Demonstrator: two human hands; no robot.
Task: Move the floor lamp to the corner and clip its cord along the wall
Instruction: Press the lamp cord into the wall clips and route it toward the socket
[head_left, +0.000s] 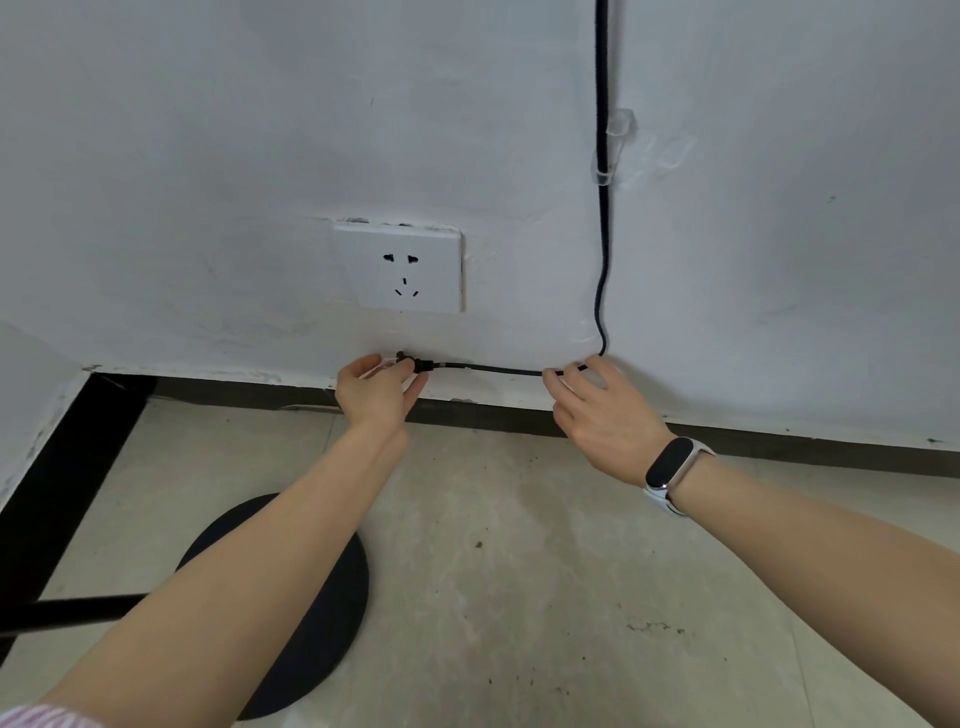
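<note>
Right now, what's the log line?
left hand: holds cord at clip | right hand: holds cord | socket: empty

A single head-worn camera looks forward and down from close range at the foot of a white wall, where it meets the tiled floor. The wide lens bends the baseboard, and both forearms reach in from the bottom edge

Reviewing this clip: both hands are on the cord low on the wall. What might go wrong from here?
1. The left hand pinches the cord at a small clear clip; pressing it in may pop the clip off the wall.
2. The right hand holds the cord taut; tugging may pull it from the upper clip.
3. The lamp base sits close below the arms and may get bumped.
</note>
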